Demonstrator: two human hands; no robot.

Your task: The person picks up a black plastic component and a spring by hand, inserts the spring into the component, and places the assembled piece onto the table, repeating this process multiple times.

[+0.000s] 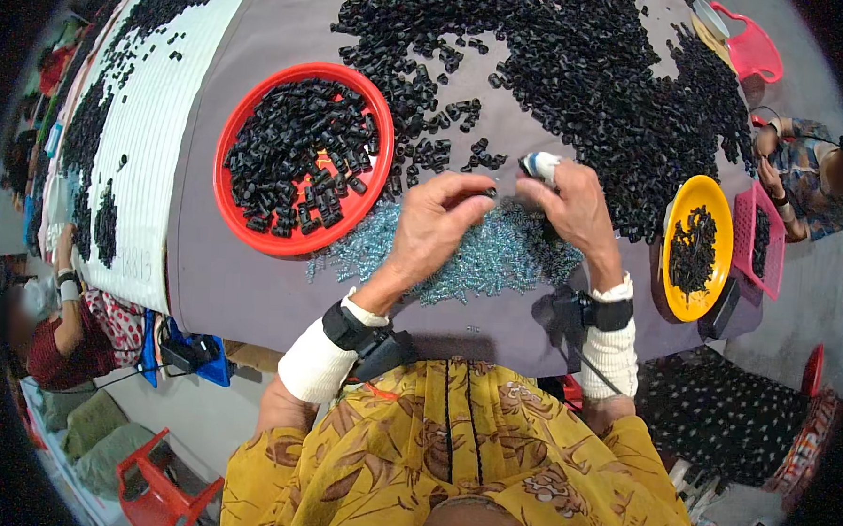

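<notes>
My left hand (pixel 437 221) pinches a small black plastic piece (pixel 490 193) between thumb and fingertips, above a heap of tiny shiny light-blue pieces (pixel 469 260). Close by on its right, my right hand (pixel 574 209) has its fingers curled in toward the thumb, with a white wrapping (pixel 542 166) on a fingertip. Whether anything sits in that pinch is too small and blurred to make out. The two hands are a short gap apart. Left of them stands a round red tray (pixel 385 149) holding many short black plastic pieces (pixel 295 145).
Loose black pieces (pixel 580 72) cover much of the far grey tabletop (pixel 241 297). A yellow plate (pixel 722 210) with thin black parts and a pink basket (pixel 769 264) stand at the right. One person (pixel 811 177) sits at far right, another (pixel 66 332) at left. A red stool (pixel 153 486) is lower left.
</notes>
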